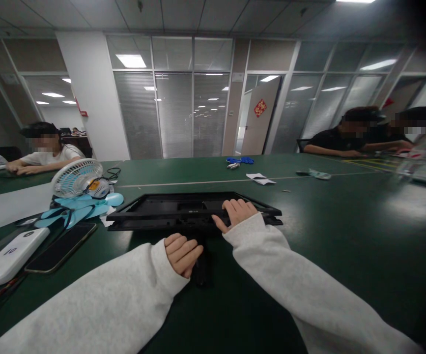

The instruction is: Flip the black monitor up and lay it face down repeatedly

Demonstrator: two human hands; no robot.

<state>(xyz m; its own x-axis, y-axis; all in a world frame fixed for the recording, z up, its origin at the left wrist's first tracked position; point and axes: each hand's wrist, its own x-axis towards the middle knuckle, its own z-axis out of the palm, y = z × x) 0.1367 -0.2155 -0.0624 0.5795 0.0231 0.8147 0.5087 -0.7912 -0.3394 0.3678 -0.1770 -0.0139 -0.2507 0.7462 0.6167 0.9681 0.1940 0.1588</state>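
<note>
A black monitor frame [154,215], its open back facing up, lies across the middle of the green table. My right hand [238,214] is closed over its near edge, right of centre, with the thumb on the front side and fingers over the rim. In front of the frame my left hand [184,255] is curled shut beside a dark upright stem [200,270] below the frame. Whatever that hand holds is hidden by its fingers, and I cannot tell whether it touches the stem.
To the left are a white fan [76,179], light-blue fan blades [83,206], a phone [61,248] and a white device [14,255]. Blue gloves [240,161] and folded paper [260,179] lie beyond the frame. A person [46,147] sits left; other people [356,132] sit right.
</note>
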